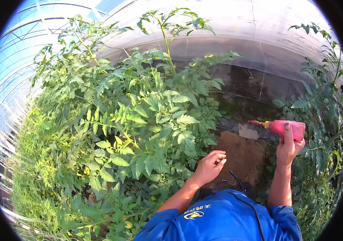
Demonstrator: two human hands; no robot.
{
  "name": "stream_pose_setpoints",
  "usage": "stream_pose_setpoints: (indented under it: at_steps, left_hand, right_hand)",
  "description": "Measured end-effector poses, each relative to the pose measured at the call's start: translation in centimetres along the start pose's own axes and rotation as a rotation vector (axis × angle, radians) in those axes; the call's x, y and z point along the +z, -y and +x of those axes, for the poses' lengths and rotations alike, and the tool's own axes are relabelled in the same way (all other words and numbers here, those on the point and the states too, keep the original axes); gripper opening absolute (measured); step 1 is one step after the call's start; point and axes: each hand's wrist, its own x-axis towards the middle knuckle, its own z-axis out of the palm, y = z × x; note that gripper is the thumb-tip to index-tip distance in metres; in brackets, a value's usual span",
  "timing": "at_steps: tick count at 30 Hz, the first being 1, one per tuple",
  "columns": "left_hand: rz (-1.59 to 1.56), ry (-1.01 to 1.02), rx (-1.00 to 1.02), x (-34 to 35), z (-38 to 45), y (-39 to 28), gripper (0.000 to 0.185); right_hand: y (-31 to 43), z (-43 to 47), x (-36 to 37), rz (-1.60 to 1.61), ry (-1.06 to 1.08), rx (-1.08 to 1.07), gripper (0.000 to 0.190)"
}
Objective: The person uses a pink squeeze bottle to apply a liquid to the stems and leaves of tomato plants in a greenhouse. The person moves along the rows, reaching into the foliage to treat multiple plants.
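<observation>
My right hand [289,147] grips a pink squeeze bottle [286,129] with a yellow collar and a red nozzle that points left. The bottle lies nearly level in the hand, with the thumb on its near side. My left hand [211,167] is beside the tomato plants [171,120], its fingers curled in towards the thumb. Whether anything small is between those fingertips cannot be told. Small yellow flowers and a pale green tomato [128,224] show low among the leaves on the left.
More tomato plants [319,135] stand close on the right. Bare soil [237,150] lies between the rows, with a dark strip [228,125] across it. Beyond rises a low wall [249,81] under white plastic sheeting [243,24]. Greenhouse frame bars arch at the upper left.
</observation>
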Motion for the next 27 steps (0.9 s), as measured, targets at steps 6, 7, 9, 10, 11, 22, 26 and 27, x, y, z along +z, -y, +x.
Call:
stream_pose_setpoints:
  at_steps: [6, 7, 9, 10, 11, 22, 26, 27]
  left_hand:
    - [-0.155, -0.049, -0.142, 3.4, 9.2, 1.8, 0.014]
    - [-0.226, -0.067, -0.191, 4.3, 9.9, 2.6, 0.013]
    - [-0.287, 0.001, -0.302, 6.1, 13.3, 4.0, 0.018]
    - [-0.323, 0.059, -0.330, 7.0, 15.5, 4.1, 0.020]
    - [-0.353, 0.115, -0.359, 8.0, 17.6, 3.9, 0.022]
    - [-0.530, 0.435, -0.132, 21.5, 35.4, 3.8, 0.013]
    - [-0.549, 0.644, -0.176, 26.3, 40.0, 3.0, 0.015]
    - [-0.537, 0.688, -0.167, 27.1, 40.8, 2.8, 0.016]
  right_hand:
    - [-3.8, 8.2, 1.7, -0.143, 0.261, -0.210, 0.005]
    - [-4.0, 9.5, 1.7, -0.083, 0.340, -0.271, 0.004]
    - [-5.3, 11.6, 0.5, -0.105, 0.312, -0.324, 0.012]
    - [-5.6, 12.4, 0.0, -0.089, 0.301, -0.255, 0.012]
    - [-6.4, 13.4, -0.9, -0.089, 0.270, -0.340, 0.013]
    - [-4.3, 16.8, -9.4, -0.485, -0.071, -0.205, 0.017]
    - [-4.0, 17.4, -10.0, -0.524, -0.394, -0.360, 0.020]
    - [-3.9, 17.4, -10.2, -0.570, -0.422, -0.365, 0.021]
